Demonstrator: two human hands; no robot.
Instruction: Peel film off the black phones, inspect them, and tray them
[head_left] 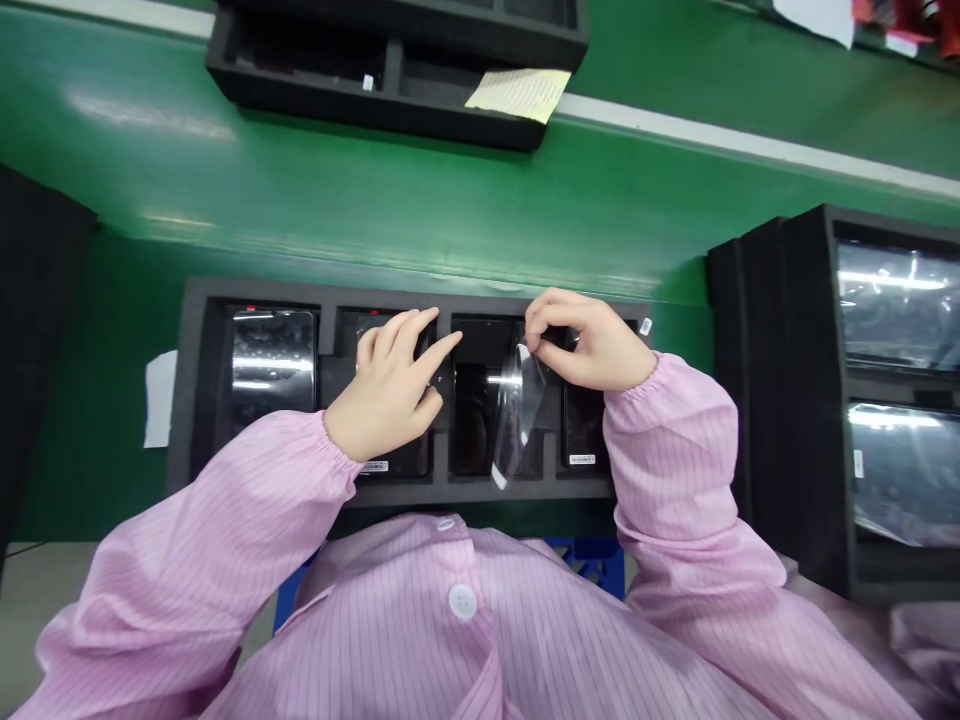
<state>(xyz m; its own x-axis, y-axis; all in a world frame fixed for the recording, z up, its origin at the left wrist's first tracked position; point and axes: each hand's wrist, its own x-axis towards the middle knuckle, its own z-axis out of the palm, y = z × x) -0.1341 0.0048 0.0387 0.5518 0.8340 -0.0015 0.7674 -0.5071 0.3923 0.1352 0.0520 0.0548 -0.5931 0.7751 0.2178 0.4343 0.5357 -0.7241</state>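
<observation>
A dark foam tray (390,490) lies in front of me with several black glossy panels in its compartments. My right hand (589,340) pinches the top of a clear curved film (519,415), which hangs over the third compartment. Below and left of the film, a dark panel (474,420) lies in that compartment. My left hand (397,385) is spread, with nothing held, over the second compartment and partly hides its panel (412,460). The leftmost panel (274,360) reflects light. At the right, another panel (583,435) bears a white label.
A black foam tray (390,115) with a yellow paper (521,93) stands at the back. Stacked black trays (802,400) holding film-covered panels stand at the right. A dark block (37,300) is at the left, and white paper (160,400) lies beside the near tray.
</observation>
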